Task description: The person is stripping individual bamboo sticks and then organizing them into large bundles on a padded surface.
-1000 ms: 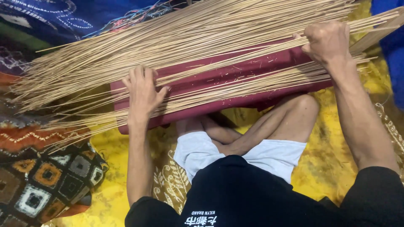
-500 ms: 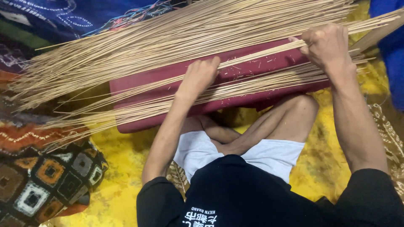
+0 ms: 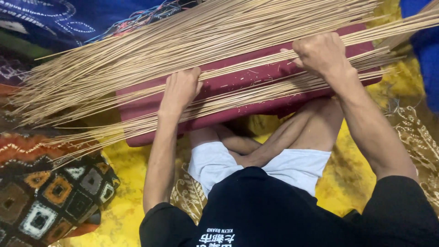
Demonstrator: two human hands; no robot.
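Sticks [image 3: 196, 50], thin and pale, lie in a wide sheaf across a maroon board [image 3: 242, 87] that rests over the person's crossed legs. Most of them fan out toward the upper left, over a blue cloth [image 3: 55, 18]; a thinner row runs along the board's near edge, and some ends stick out past its left end above a yellow cloth [image 3: 123, 196].

Left hand [image 3: 179, 89] lies palm down on the board, fingers together and stretched forward, their tips touching the lower edge of the main sheaf; a few sticks pass beneath the heel of the hand. It grips nothing.

Right hand [image 3: 320, 54] is curled into a loose fist at the board's right part, knuckles up, with sticks running under it and past its fingers. Whether the fingers pinch any stick, I cannot tell.

A patchwork cushion [image 3: 41, 196] with square patterns sits at the lower left, beside the yellow cloth. The person wears a black shirt [image 3: 274, 215] and white shorts [image 3: 215, 160].
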